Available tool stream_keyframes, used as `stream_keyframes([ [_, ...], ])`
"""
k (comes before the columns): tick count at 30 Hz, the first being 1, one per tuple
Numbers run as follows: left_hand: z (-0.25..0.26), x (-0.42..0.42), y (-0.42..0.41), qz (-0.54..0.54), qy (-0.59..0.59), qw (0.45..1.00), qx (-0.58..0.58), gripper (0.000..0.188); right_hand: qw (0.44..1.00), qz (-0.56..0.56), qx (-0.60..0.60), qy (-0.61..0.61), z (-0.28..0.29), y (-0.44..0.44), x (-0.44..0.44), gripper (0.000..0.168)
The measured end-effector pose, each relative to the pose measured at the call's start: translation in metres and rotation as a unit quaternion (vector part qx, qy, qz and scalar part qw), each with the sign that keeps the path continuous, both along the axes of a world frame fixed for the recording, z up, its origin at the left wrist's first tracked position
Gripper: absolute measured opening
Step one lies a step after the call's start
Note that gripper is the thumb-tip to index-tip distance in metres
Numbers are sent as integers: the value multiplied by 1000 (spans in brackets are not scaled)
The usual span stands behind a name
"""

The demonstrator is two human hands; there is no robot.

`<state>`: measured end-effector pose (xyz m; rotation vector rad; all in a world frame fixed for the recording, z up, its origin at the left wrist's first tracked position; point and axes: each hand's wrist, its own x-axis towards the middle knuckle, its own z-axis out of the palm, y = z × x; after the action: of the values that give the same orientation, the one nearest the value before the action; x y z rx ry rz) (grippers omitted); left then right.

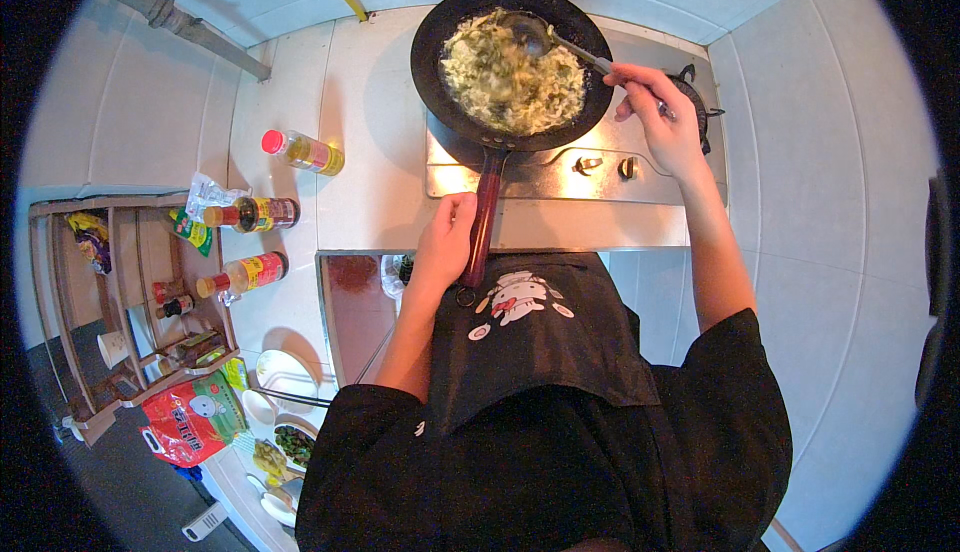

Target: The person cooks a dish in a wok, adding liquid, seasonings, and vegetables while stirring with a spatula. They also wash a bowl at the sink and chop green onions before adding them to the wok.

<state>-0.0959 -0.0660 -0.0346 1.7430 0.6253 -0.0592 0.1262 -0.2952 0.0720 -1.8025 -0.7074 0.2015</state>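
Note:
A black wok [427, 64] with a dark red handle [487, 214] is over the left part of a metal gas stove [540, 181]. Yellowish food with green bits [480, 64], partly blurred, spreads across the wok. My left hand [450, 241] is at the left side of the handle with its fingers curled; whether they close around it is hard to tell. In my right hand [656, 113] is the grey handle of a metal ladle [529, 33], whose bowl rests at the upper part of the food.
Left of the wok stand an oil bottle [311, 154] with a red cap and two sauce bottles [274, 214]. A wooden rack [124, 289] is at far left. Bowls [281, 376], black chopsticks [292, 397] and a red bag [191, 417] lie lower left. A second burner [694, 106] is at right.

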Motion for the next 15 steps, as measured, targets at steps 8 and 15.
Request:
stream_keyframes([
  [8,-1,2,0,-1,4,1000,-5,44,993,-83,42,77,-28,1,12,30],
  [15,-2,1,1,-1,6,1000,-5,44,908,-228,232,266,-79,2,10,36],
])
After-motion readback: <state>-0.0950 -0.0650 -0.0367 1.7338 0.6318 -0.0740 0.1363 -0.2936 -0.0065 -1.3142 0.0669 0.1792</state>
